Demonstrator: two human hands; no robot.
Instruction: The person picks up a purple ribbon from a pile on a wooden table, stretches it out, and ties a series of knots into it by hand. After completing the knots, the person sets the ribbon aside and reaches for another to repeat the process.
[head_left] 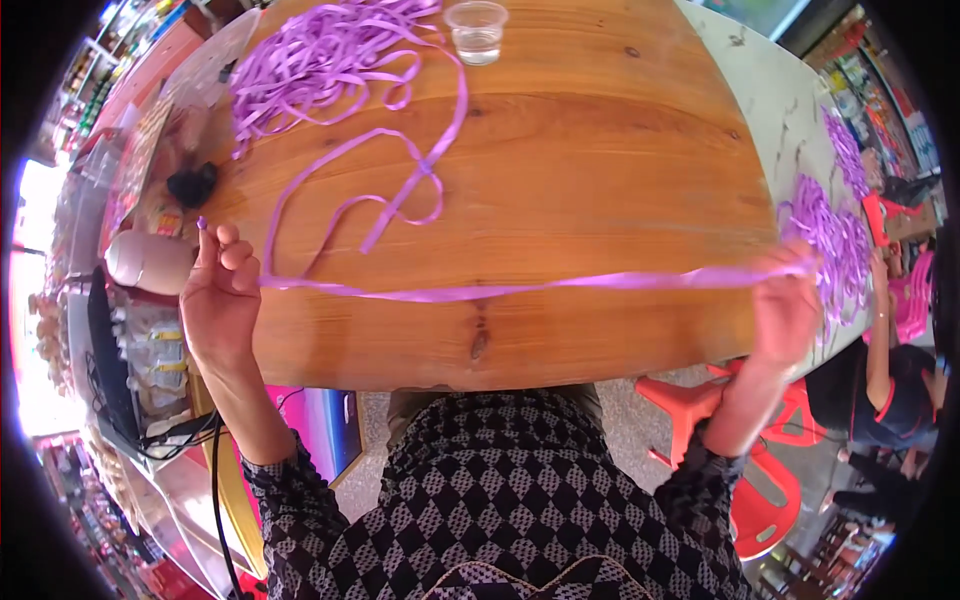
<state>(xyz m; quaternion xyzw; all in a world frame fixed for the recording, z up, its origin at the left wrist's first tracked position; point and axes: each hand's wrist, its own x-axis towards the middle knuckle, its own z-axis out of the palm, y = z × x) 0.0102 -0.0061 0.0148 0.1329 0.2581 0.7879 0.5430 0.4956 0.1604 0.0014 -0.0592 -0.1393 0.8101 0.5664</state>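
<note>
A long purple ribbon (470, 293) stretches across the front of the wooden table between my two hands. My left hand (222, 300) is palm up, with its fingers curled in at the ribbon's left end. A small purple bit shows at the tip of its raised digit. At the table's right edge, my right hand (786, 315) grips the other end, its fingers smeared by motion. From beside my left hand the ribbon loops back over the table. A large tangled heap of purple ribbon (310, 65) lies at the far left.
A clear plastic cup (476, 32) of clear liquid stands at the far side of the wooden table (580, 180). More purple ribbon (835, 240) lies on the pale marbled surface at right, with people beyond. Red stools (765, 500) stand below right; a black lump (192, 185) sits left.
</note>
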